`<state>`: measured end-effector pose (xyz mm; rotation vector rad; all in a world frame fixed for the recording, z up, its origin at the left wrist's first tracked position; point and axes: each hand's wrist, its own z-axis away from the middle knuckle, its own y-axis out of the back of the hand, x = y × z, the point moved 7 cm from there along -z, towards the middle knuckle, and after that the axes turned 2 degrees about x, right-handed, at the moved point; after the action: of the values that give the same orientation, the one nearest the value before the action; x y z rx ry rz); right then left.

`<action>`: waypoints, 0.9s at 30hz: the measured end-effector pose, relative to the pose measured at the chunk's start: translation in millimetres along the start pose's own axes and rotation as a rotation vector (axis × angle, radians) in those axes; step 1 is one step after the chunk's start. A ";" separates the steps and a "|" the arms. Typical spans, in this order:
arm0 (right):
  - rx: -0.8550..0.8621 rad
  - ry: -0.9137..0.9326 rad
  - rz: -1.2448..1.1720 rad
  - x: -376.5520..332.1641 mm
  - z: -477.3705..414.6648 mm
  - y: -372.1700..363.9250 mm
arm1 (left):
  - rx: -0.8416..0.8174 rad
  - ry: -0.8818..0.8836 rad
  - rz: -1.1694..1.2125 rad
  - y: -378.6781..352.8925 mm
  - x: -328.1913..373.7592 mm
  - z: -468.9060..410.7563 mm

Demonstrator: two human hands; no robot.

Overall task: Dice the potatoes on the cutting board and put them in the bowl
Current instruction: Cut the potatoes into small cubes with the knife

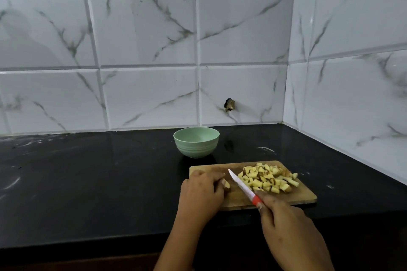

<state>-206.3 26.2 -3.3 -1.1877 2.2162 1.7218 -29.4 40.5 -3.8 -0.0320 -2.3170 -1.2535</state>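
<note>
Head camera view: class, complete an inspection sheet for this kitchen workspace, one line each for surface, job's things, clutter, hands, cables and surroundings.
Surface: black countertop, glossy, with pale smudges.
Job's things: wooden cutting board near the front edge; diced potato pile on its right half; green bowl behind the board, no potato visible in it; knife with a red handle, blade over the board.
Clutter: nothing seen.
Hands: left hand holds a potato piece on the board; right hand grips the knife handle.
Cables: nothing seen.
Surroundings: marble-look tiled wall behind and to the right; a dark hole in one tile.
</note>
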 end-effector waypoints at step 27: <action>-0.194 0.093 0.283 -40.9 -4.7 -26.3 | -0.058 -0.024 0.123 -5.2 -5.8 0.8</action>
<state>-160.0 41.6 -1.5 -1.0492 2.4172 2.0689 -26.0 39.4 -10.8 -0.2073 -2.2618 -1.2637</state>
